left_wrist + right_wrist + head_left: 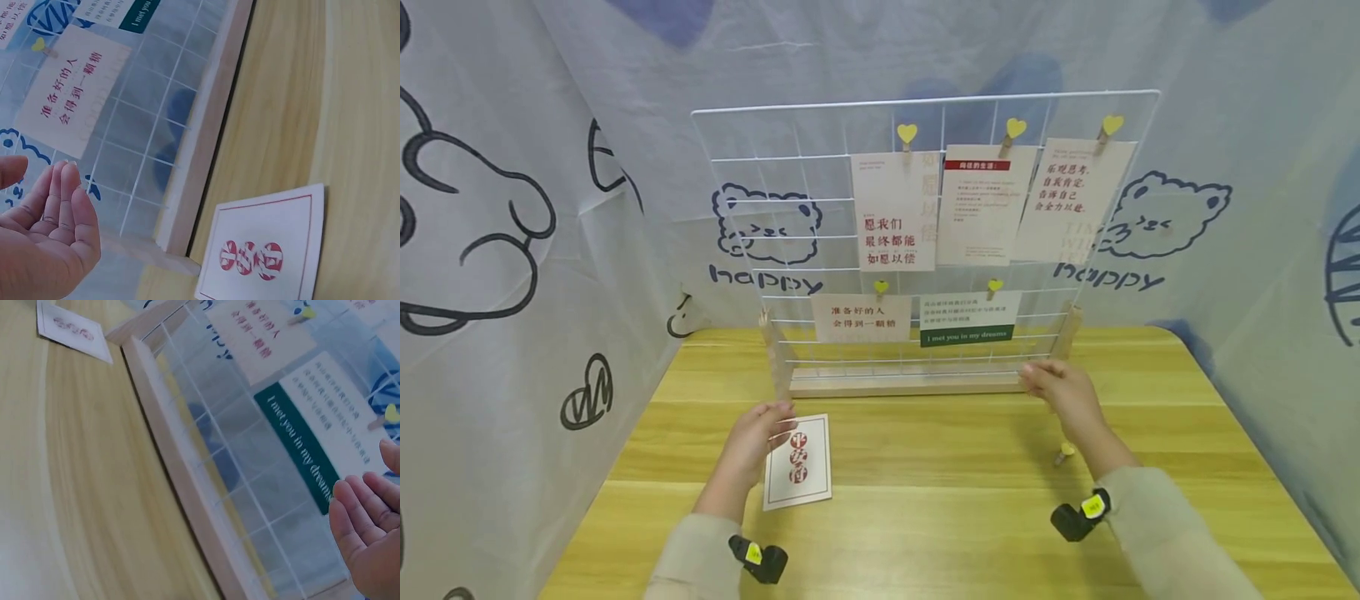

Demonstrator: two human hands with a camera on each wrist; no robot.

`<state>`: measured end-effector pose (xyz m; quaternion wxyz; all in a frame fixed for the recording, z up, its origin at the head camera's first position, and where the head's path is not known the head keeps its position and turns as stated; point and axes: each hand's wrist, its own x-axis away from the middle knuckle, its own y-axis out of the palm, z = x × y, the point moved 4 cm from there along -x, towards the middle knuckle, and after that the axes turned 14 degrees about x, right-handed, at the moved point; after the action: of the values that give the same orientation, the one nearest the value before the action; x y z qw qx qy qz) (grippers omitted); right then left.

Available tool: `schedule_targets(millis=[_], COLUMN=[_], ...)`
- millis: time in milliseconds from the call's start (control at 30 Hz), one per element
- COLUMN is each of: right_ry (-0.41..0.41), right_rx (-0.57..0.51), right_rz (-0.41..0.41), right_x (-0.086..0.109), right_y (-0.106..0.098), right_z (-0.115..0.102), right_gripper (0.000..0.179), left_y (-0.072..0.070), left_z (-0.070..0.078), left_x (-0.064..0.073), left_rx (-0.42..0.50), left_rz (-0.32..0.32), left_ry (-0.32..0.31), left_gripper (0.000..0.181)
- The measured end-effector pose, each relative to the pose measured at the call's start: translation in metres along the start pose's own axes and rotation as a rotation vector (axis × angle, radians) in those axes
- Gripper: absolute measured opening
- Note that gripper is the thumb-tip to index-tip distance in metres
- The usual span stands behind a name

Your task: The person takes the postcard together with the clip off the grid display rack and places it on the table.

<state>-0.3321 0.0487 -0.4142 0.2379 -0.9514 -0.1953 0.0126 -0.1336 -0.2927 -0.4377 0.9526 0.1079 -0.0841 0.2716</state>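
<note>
A white wire grid (820, 218) stands upright in a wooden base (902, 385). Several printed cards hang from it on yellow heart clips, among them a green-edged card (300, 447) and a pale card with red writing (72, 94). My left hand (758, 442) hovers over a loose white card (808, 483) with red round characters, lying on the table; its loosely bent fingers hold nothing in the left wrist view. Near the grid's lower right corner is my right hand (1067, 400), its fingers relaxed and bare in the right wrist view.
One more yellow heart clip (1064, 452) lies on the wooden table (925, 533) beside my right wrist. Behind the grid and at both sides hangs a pale printed cloth (625, 250). Three heart-clipped tall cards, such as the middle card (981, 208), fill the grid's upper right.
</note>
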Motion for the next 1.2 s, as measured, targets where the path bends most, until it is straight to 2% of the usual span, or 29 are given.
schedule_targets(millis=[133, 267, 467, 533, 700, 833, 1000, 1200], right_ry=[-0.041, -0.071, -0.121, -0.141, -0.182, -0.187, -0.199, -0.232], right_rx=[-0.14, -0.227, -0.395, -0.435, -0.443, -0.441, -0.387, -0.366], right_rz=[-0.038, -0.089, -0.167, -0.189, -0.207, -0.206, -0.198, -0.191], right_x=[-0.005, -0.007, -0.006, -0.006, -0.006, -0.006, -0.011, -0.02], right_y=[0.003, 0.008, 0.014, 0.016, 0.018, 0.018, 0.019, 0.021], right_z=[-0.019, -0.041, -0.07, -0.078, -0.096, -0.108, -0.124, -0.147], right_gripper=[0.052, 0.05, 0.031, 0.029, 0.037, 0.033, 0.03, 0.027], left_y=[0.005, 0.01, 0.015, 0.017, 0.021, 0.025, 0.033, 0.046], left_z=[0.008, 0.016, 0.036, 0.044, 0.064, 0.077, 0.09, 0.099], left_x=[-0.001, -0.001, 0.0, -0.001, -0.003, -0.006, -0.013, -0.021], left_rx=[0.036, 0.049, 0.075, 0.095, 0.134, 0.161, 0.19, 0.249], left_rz=[-0.02, -0.048, -0.072, -0.077, -0.108, -0.13, -0.147, -0.162], left_ry=[0.013, 0.009, 0.011, 0.016, 0.048, 0.075, 0.101, 0.08], left_gripper=[0.035, 0.036, 0.035, 0.035, 0.034, 0.032, 0.026, 0.027])
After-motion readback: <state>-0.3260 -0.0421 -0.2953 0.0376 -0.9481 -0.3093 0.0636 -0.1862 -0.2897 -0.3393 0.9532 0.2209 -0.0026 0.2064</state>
